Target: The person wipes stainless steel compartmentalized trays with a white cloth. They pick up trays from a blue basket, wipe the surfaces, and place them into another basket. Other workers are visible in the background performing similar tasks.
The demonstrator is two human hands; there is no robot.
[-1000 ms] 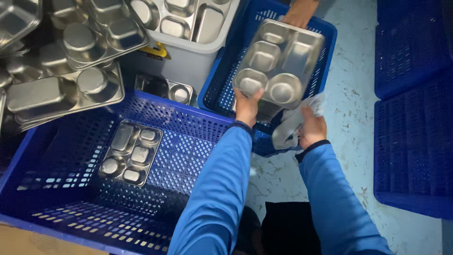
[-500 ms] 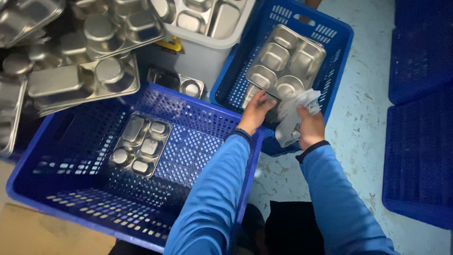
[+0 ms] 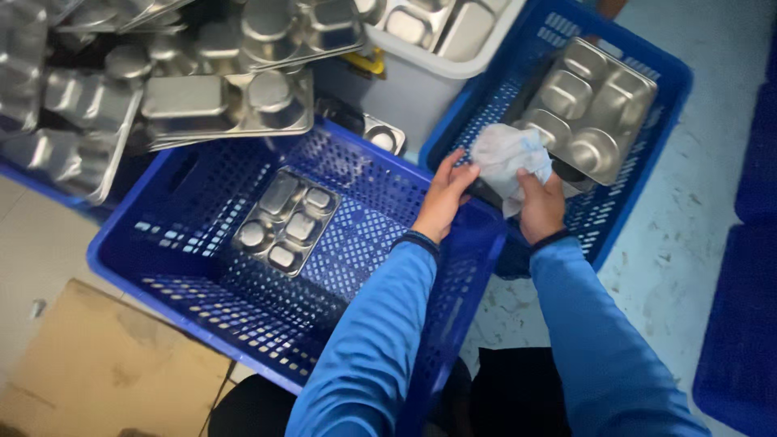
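My right hand is shut on a crumpled white cloth, held over the near corner of a blue perforated crate. A steel compartment tray lies tilted in that crate, just beyond the cloth. My left hand is beside it with fingers apart, its fingertips touching the cloth's left edge. Both hands hover above the rims where this crate meets a larger blue crate. One steel tray lies flat on the larger crate's floor.
Stacked steel trays are piled at the upper left. A grey bin with more trays stands behind the crates. Cardboard lies on the floor at lower left. More blue crates line the right edge.
The tray that my left hand held up over the right crate now rests in it. My left hand has let go and moved to the cloth. The view has shifted.
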